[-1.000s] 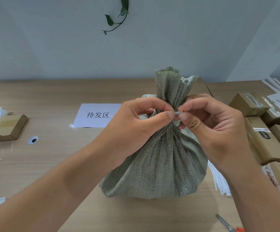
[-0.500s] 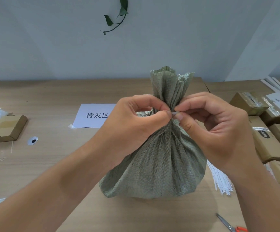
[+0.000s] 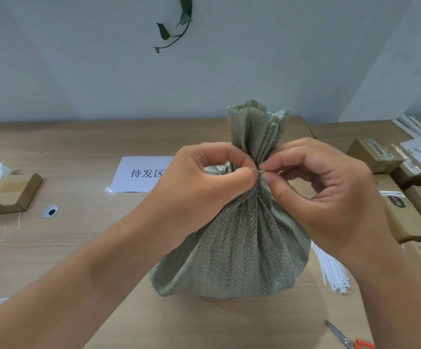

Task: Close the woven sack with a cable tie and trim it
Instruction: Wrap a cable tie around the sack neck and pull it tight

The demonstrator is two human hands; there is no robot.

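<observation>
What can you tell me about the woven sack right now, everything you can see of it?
The woven sack is grey-green, coarse plastic-looking weave, standing upright on the wooden table. Its body bulges full and round; the mouth is gathered into a pleated neck that fans open above. The left hand and right hand pinch the neck from either side, fingers meeting on a small white cable tie there. A bundle of white ties lies by its right base.
</observation>
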